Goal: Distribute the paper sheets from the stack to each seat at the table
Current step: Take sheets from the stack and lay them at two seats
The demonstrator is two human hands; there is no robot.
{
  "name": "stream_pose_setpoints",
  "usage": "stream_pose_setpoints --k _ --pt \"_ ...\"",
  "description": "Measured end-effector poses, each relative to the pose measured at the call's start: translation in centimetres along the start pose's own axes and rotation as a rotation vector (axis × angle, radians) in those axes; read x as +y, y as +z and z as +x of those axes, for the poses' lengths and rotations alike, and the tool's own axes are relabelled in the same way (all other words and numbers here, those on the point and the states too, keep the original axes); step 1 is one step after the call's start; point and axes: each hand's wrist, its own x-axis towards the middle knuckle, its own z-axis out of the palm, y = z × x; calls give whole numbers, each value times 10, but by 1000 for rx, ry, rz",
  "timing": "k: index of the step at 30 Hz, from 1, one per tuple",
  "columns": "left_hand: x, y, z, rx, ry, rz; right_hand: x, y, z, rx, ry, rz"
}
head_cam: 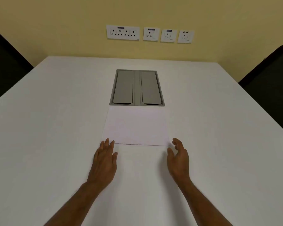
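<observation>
Left chair: only a dark slab of backrest shows, cut by the frame edge. Can't see the seat or exactly where its place at the table sits, so the drop spot there is a guess.

Left hand: flat, fingers together and extended, tips at the near-left corner of the stack. Holding nothing. Can't tell if the tips touch paper or just table.

Stack: centred, squared, far edge just short of the cable hatch. White on white, so edges are faint and sheet count is unreadable. Risks:
- pinching the near edge probably lifts several sheets, not one
- pushing from one corner could skew or fan the pile
- a shove forward could slide it onto the hatch lids

Right hand: loosely cupped, thumb apart from curled fingers, empty, just off the near-right corner. Contact unclear.

Right chair: also cropped, seat hidden.

Near table edge and any seat on the person's side are out of frame.
</observation>
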Motion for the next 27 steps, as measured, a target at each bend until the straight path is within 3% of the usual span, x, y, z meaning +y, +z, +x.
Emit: stream_pose_setpoints --k 27 --pt "-24 37 15 109 75 37 -7 36 25 244 98 152"
